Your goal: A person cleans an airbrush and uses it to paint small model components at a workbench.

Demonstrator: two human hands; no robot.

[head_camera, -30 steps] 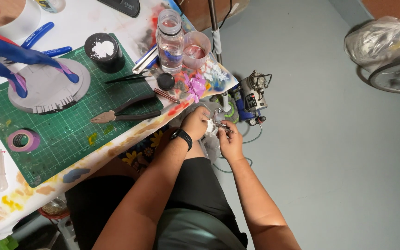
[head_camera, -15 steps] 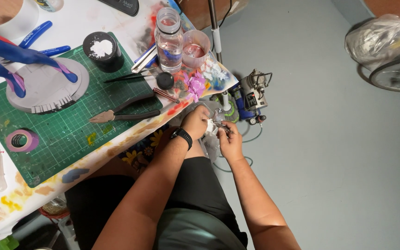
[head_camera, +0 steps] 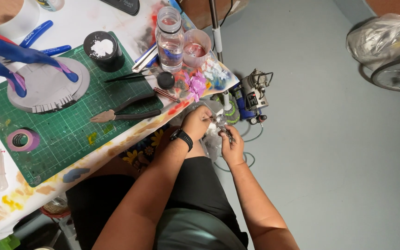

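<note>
Beside the paint-spattered table [head_camera: 116, 148], left hand [head_camera: 197, 122] and right hand [head_camera: 232, 146] each keep a clenched grip on a small silver metal airbrush [head_camera: 221, 125].

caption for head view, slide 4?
Both hands, left hand and right hand, hold a small metal tool beside the paint-stained table.

A hobby or craft workshop: a paint-stained table [head_camera: 116, 148] on the left carries a green cutting mat [head_camera: 70, 134], pliers [head_camera: 126, 113], a tape roll [head_camera: 22, 139] and a water bottle [head_camera: 169, 39]. A small air compressor [head_camera: 254, 92] stands on the grey floor [head_camera: 329, 162] beside it.
</note>
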